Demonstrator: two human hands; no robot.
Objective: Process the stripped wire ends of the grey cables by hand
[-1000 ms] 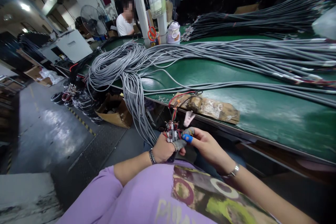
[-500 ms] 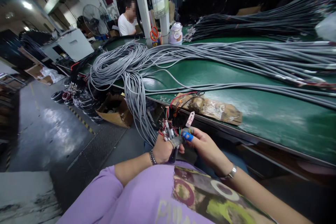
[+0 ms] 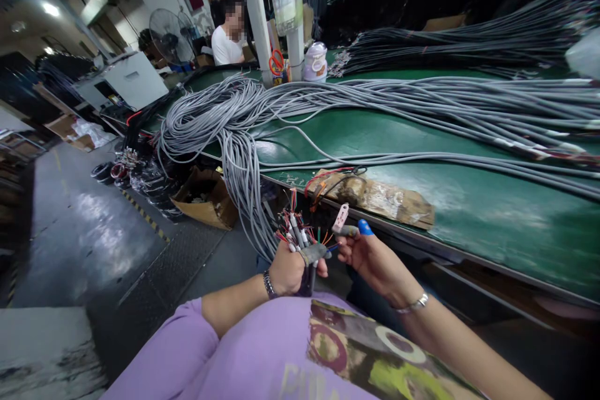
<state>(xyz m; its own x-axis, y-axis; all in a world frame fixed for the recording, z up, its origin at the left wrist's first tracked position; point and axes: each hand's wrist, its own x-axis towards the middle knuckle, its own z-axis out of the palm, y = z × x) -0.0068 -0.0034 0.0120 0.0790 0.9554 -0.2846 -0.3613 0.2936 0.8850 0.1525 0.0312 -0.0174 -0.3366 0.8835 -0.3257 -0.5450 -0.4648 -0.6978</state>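
Note:
My left hand (image 3: 289, 270) is closed round a bundle of grey cables (image 3: 296, 234), their stripped ends pointing up with thin coloured wires. Grey wrapping covers its thumb, which lies across the bundle. Orange, green and blue wires (image 3: 324, 237) fan out beside that thumb. Just to the right is my right hand (image 3: 372, 259), open, with a blue finger cover on the raised thumb and a grey one on the index finger. A small pink tag-like piece (image 3: 341, 217) shows by the right index fingertip; whether the hand touches it I cannot tell.
Long grey cables (image 3: 244, 100) lie across the green table (image 3: 506, 200) and hang over its edge. A taped wooden board (image 3: 384, 200) sits at the front edge. A cardboard box (image 3: 206, 197) stands below. Behind are black cables (image 3: 422, 50) and a seated person (image 3: 227, 40).
My right hand has drawn back to the right from the bundle, and its thumb has lifted away from the fingers. Coloured wires now show spread between the hands. The left hand keeps its hold.

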